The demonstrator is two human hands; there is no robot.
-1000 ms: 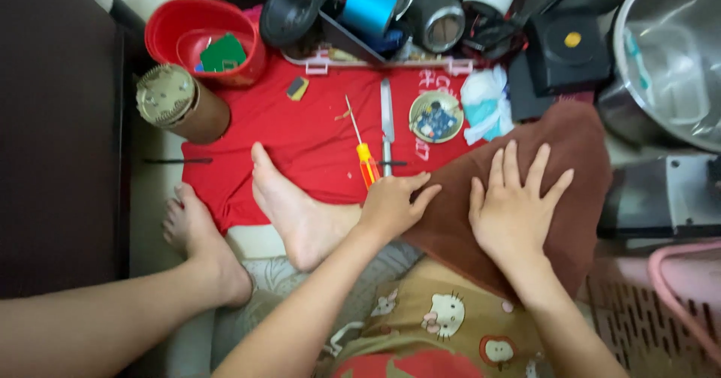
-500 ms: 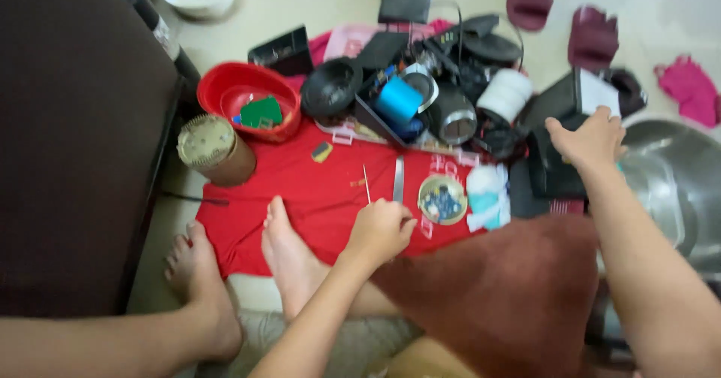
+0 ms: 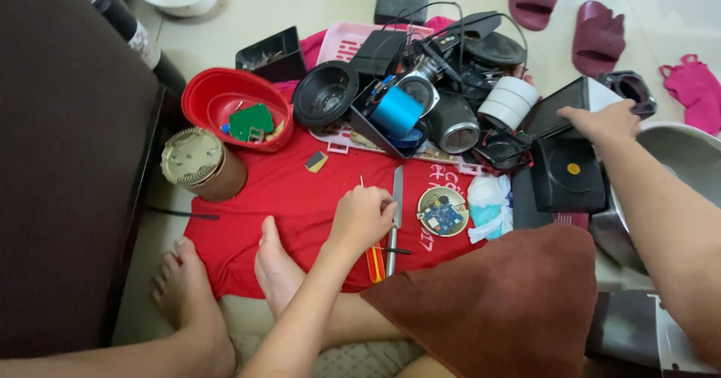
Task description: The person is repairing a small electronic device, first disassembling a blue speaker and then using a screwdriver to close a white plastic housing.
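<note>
My left hand (image 3: 364, 216) lies closed over a screwdriver (image 3: 374, 263) on the red cloth (image 3: 293, 205). Its orange-yellow handle shows below my fist and its thin shaft pokes out above. A flat metal file (image 3: 396, 198) lies just right of that hand, and beyond it a round disc holding a blue circuit board (image 3: 441, 213). My right hand (image 3: 604, 121) is stretched far right, fingers curled over the top edge of a black box with a white side (image 3: 565, 109). A second black box with a yellow dot (image 3: 568, 173) sits just below it.
A brown cloth (image 3: 511, 303) covers my lap and my bare feet (image 3: 274, 265) rest on the red cloth. Behind are a red bowl (image 3: 218, 96) with a green board, a round tin (image 3: 197, 164), speaker parts (image 3: 327, 92), a blue cylinder (image 3: 396, 111), a steel pot (image 3: 687, 160) and sandals (image 3: 597, 36).
My right hand left the brown cloth and reached up to the black box at the right. My left hand slid forward onto the screwdriver. The view tilted up.
</note>
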